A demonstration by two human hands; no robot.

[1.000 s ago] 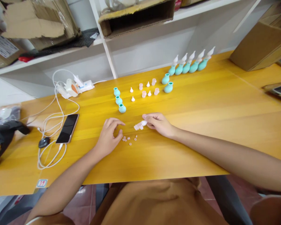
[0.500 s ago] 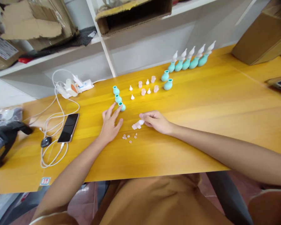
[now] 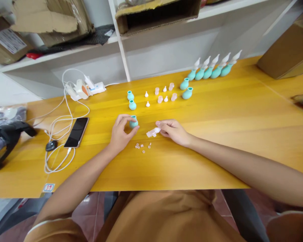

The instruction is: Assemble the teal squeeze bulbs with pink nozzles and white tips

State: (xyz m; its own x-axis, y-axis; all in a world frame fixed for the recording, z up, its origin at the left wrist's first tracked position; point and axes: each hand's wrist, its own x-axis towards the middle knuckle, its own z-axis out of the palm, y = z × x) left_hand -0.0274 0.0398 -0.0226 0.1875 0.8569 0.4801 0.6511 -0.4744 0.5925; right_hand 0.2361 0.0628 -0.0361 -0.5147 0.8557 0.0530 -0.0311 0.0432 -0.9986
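Your left hand [image 3: 120, 134] now pinches the nearest teal bulb [image 3: 133, 123].
Keep it upright; your right hand [image 3: 173, 131] fingers [image 3: 164, 125] grip the clear nozzle [image 3: 153, 132].

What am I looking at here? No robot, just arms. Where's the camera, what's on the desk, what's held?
There is no machine: a person works with two bare hands. The one camera sits on their head, looking forward and down, so both arms enter from the bottom edge. The left hand pinches a teal bulb. The right hand holds a pale plastic piece. Tiny pink rings lie in front of them on the yellow table. Further back are loose bulbs, white tips, pink caps and a row of tipped bulbs. A phone lies to the left.
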